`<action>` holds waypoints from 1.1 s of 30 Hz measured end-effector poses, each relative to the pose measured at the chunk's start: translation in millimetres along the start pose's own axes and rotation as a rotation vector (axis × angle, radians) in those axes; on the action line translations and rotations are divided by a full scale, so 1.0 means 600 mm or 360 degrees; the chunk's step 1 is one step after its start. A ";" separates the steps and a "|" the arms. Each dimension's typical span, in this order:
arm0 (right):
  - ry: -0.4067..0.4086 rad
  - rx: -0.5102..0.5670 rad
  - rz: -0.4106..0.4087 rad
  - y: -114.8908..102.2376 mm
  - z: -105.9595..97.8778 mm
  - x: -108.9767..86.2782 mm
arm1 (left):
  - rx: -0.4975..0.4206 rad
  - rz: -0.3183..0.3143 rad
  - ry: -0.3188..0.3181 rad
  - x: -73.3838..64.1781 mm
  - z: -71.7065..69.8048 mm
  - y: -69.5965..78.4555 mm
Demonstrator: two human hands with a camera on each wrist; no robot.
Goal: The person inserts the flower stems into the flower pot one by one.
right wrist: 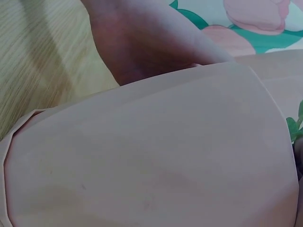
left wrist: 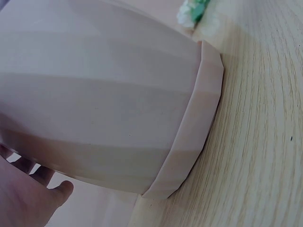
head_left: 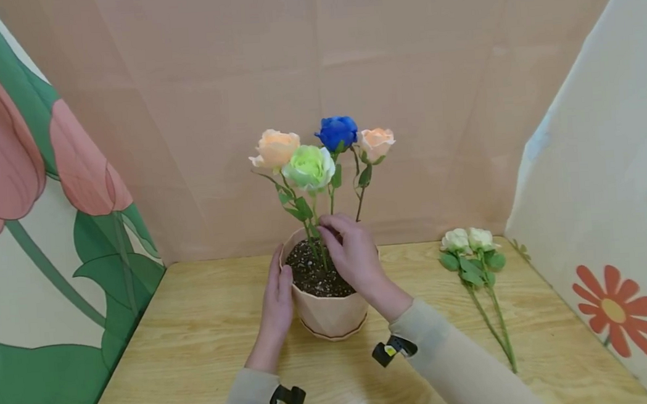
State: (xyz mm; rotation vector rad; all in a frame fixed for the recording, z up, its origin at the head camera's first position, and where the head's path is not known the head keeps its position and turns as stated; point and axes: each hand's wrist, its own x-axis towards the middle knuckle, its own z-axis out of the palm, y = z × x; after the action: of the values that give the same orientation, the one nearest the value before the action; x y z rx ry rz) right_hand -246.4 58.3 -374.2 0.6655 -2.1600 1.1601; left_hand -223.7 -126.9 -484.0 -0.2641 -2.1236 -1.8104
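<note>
A pale pink faceted flowerpot (head_left: pixel 330 313) filled with dark speckled soil (head_left: pixel 311 271) stands on a matching saucer (left wrist: pixel 199 113). Against its left wall rests my left hand (head_left: pixel 278 294), fingers extended along the side. My right hand (head_left: pixel 354 249) reaches over the rim, thumb and fingertips pinching the stem of a green-and-white rose (head_left: pixel 310 167) above the soil. Behind that bloom, a peach rose (head_left: pixel 277 148), a blue rose (head_left: pixel 338 133) and a pale peach-pink rose (head_left: pixel 377 143) stand upright in the pot. The right hand is mostly out of its own wrist view.
Two white roses (head_left: pixel 468 240) with green leaves and long stems lie on the wooden table (head_left: pixel 209 332), right of the pot. A plain pinkish backdrop (head_left: pixel 212 110) rises behind the table. Flower-printed panels flank it on both sides.
</note>
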 end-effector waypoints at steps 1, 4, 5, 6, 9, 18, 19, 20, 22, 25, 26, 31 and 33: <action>-0.0002 -0.0002 -0.0001 0.000 0.000 0.000 | -0.0001 -0.0006 0.0002 0.000 0.001 0.000; -0.0006 -0.0007 0.0004 0.001 -0.002 -0.001 | 0.0000 -0.0004 0.0006 -0.001 0.002 0.001; -0.0008 -0.0004 0.0011 0.001 -0.001 -0.001 | 0.0003 -0.0006 0.0009 -0.001 0.002 0.001; -0.0012 -0.0003 0.0018 0.000 -0.001 -0.001 | 0.0002 -0.0010 0.0010 -0.002 0.002 0.002; -0.0021 -0.0013 0.0035 -0.001 -0.002 -0.001 | 0.0014 0.0000 0.0012 -0.002 0.002 0.003; -0.0062 -0.0044 0.0076 0.000 -0.003 0.000 | 0.0017 -0.0015 0.0002 -0.001 0.000 0.005; -0.0064 -0.0035 0.0082 0.000 -0.003 0.000 | 0.0017 -0.0014 0.0001 -0.001 0.000 0.004; -0.0064 -0.0028 0.0089 0.000 -0.003 -0.001 | 0.0012 -0.0020 -0.0001 -0.001 0.001 0.004; -0.0058 -0.0012 0.0103 -0.001 -0.004 -0.002 | 0.0002 -0.0016 -0.0005 -0.001 0.000 0.003; -0.0042 0.0011 0.0122 -0.001 -0.005 -0.003 | -0.0013 -0.0023 -0.0012 -0.001 0.000 0.003; -0.0033 0.0016 0.0130 -0.002 -0.005 -0.003 | -0.0021 -0.0025 -0.0015 -0.001 0.001 0.003; 0.0009 0.0054 0.0165 -0.002 -0.003 -0.007 | -0.0028 -0.0034 -0.0021 -0.002 0.000 0.003; 0.0019 0.0066 0.0169 -0.002 -0.002 -0.007 | -0.0021 -0.0037 -0.0018 -0.002 0.000 0.003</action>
State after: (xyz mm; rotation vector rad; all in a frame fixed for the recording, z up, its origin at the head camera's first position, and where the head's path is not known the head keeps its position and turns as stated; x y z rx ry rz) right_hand -242.6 59.3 -376.0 0.5661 -2.1891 1.2639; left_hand -222.1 -126.6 -482.9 -0.2543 -2.1311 -1.8410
